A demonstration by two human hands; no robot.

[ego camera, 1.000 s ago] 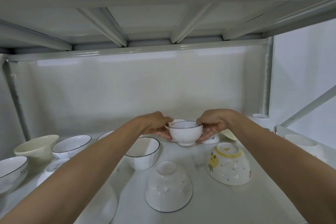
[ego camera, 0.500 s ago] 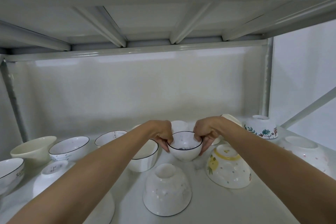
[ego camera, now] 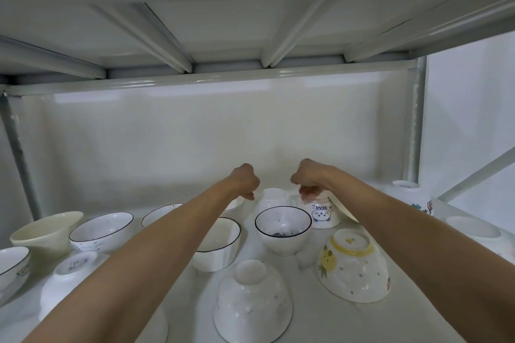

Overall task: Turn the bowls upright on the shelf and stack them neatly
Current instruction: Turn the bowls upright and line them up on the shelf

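Head view looks under an upper shelf board onto the shelf where the bowls stand. Both forearms reach far back. The left hand hangs with fingers curled downward and, as far as can be seen, nothing in them; its fingertips are above a bowl that the arm mostly hides. The right hand has its fingers bent down onto the foot of the bear bowl, which stands mouth-down with its print upside down; whether the fingers pinch the foot or only touch it is hard to make out. Between the hands and slightly nearer the camera, the dark-rimmed bowl stands upright, mouth up, free of both hands. Behind it a plain white bowl is partly covered, and its pose is unclear. Under the left forearm a wider rimmed bowl stands upright, half hidden. Nearer the camera than the hands, a white speckled bowl and a yellow-ringed bowl sit mouth-down, the latter tilted. Left of the left arm several bowls stand upright, one cut off by the frame edge. Right of the right arm a floral bowl sits mouth-down, partly hidden.
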